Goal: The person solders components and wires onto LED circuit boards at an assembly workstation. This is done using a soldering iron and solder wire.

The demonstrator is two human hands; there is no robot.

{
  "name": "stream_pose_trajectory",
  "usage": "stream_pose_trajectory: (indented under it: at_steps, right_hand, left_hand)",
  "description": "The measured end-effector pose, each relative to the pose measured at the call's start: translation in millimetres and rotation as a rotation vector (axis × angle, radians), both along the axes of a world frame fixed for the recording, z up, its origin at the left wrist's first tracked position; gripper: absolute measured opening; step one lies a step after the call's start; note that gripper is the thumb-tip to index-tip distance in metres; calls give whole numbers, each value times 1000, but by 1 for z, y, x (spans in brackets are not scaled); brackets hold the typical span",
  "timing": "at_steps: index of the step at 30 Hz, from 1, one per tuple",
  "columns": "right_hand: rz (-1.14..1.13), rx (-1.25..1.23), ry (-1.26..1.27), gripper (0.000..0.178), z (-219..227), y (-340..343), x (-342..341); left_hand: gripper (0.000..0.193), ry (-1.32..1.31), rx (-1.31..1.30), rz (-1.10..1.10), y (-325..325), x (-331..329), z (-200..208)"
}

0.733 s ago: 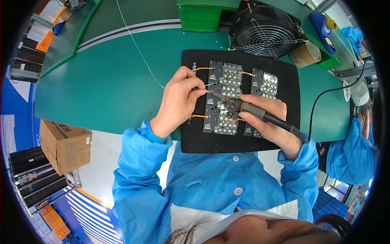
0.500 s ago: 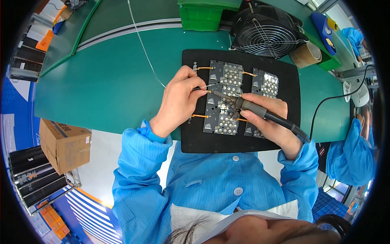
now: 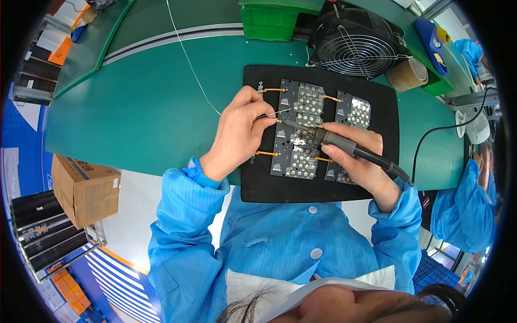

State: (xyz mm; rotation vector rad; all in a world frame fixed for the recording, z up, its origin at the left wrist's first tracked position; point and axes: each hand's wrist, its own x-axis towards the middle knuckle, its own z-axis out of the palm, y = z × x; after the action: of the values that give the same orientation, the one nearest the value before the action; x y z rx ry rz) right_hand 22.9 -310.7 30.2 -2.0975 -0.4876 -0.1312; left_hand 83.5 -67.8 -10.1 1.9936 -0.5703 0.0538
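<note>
I have the left hand (image 3: pixel 234 129) in a pinch, thumb and forefinger meeting on a thin wire (image 3: pixel 194 75) whose end pokes out just right of them. My right hand (image 3: pixel 360 153) has its fingers closed round a soldering iron (image 3: pixel 340 141), tip aimed left, close by the left fingertips; whether it touches, I can't tell. Under that tip, between the two sets of fingers, lies the middle circuit board (image 3: pixel 310 118). More boards (image 3: pixel 291 91) sit around the fingers on a black mat (image 3: pixel 261 185). Farther out, I see the green counter (image 3: pixel 145 113), a green bin (image 3: pixel 269 24) beyond the left fingers and a fan (image 3: pixel 358 51) beyond the right.
</note>
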Motion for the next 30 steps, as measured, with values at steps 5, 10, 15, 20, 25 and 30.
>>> stream_pose_trajectory:
  at_steps: [5,10,15,20,25,30]
  right_hand:
    - [-3,24,44,36,0,0,-1]
    - [-19,36,42,37,-3,-1,0]
    - [16,36,69,35,-1,-2,0]
    - [-2,24,65,36,0,-1,0]
    - [3,27,73,36,0,-2,0]
    - [-5,67,51,37,-6,-3,1]
  left_hand:
    - [12,0,-2,1,0,0,0]
    - [11,3,-14,1,0,0,-1]
    - [12,6,-15,1,0,0,-2]
    - [11,11,-25,-4,0,0,-1]
    - [11,8,-15,-4,-1,1,-1]
    - [11,-11,-22,-3,-1,1,-1]
